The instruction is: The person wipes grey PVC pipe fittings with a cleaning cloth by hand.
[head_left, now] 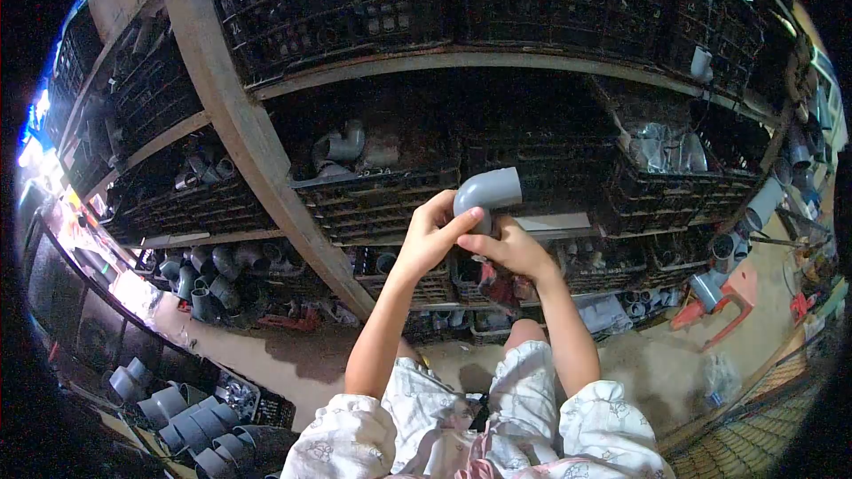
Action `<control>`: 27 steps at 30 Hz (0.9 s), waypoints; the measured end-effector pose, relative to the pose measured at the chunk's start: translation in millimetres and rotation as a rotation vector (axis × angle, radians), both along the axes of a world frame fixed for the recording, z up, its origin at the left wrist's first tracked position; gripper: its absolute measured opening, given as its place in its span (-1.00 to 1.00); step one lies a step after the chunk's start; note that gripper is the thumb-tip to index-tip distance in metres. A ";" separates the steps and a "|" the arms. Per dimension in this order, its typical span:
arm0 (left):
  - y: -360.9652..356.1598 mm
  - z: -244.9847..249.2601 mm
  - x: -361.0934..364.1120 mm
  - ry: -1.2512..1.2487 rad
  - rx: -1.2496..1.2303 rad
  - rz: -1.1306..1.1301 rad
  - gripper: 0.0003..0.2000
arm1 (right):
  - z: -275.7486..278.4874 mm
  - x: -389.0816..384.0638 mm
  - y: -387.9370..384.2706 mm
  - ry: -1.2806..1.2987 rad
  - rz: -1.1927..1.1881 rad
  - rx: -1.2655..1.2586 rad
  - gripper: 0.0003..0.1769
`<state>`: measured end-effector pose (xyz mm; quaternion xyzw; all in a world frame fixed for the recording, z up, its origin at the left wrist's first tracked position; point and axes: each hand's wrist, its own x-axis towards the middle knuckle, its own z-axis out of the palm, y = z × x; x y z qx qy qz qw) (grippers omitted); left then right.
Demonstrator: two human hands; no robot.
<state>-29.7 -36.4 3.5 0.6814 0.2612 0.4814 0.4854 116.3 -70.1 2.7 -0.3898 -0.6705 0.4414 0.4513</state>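
Observation:
A grey elbow pipe fitting [490, 191] is held up in front of the shelves, its wide opening toward the right. My left hand [433, 232] has its fingers wrapped round the fitting's left side, the thumb pressed on its lower part. Below and to the right, my right hand [515, 248] closes on the bottom end of the same fitting. Under my right hand hangs a dark red and black item [499, 286]; whether that hand touches it, I cannot tell.
Black crates [382, 204] of fittings fill wooden shelves [497, 60] ahead. Grey pipe fittings [200, 426] are piled at the lower left. A red plastic stool [732, 302] lies on the floor at the right, beside more pipe pieces.

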 end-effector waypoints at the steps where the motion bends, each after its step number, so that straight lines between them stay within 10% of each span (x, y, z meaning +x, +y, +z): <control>1: -0.9 -0.6 0.9 -0.047 -0.010 0.039 -0.70 | -0.5 0.0 -0.4 -0.081 -0.037 -0.005 -0.48; 7: -2.2 1.4 -1.9 -0.178 -0.120 0.230 -0.67 | -2.2 -0.5 -13.4 0.437 -0.587 0.278 -0.58; 11: 1.7 -10.1 4.8 -0.129 -0.103 0.195 -0.63 | 27.4 -7.0 -12.4 0.704 -0.350 0.557 -0.44; 15: -13.9 -2.3 14.4 -0.224 -0.106 0.178 -0.67 | 40.8 -20.4 10.2 -0.606 -0.648 1.208 -0.51; 19: -23.0 -0.7 0.6 0.107 -0.043 0.173 -0.61 | 24.5 -12.4 22.6 -0.405 -0.528 0.952 -0.67; 24: -36.6 5.2 0.3 0.253 0.307 0.183 -0.49 | 56.7 2.4 16.7 -0.443 -0.305 -0.177 -0.51; 27: -30.2 1.9 -3.6 0.308 0.555 0.148 -0.51 | 66.0 10.9 18.5 -0.540 -0.198 -0.382 -0.49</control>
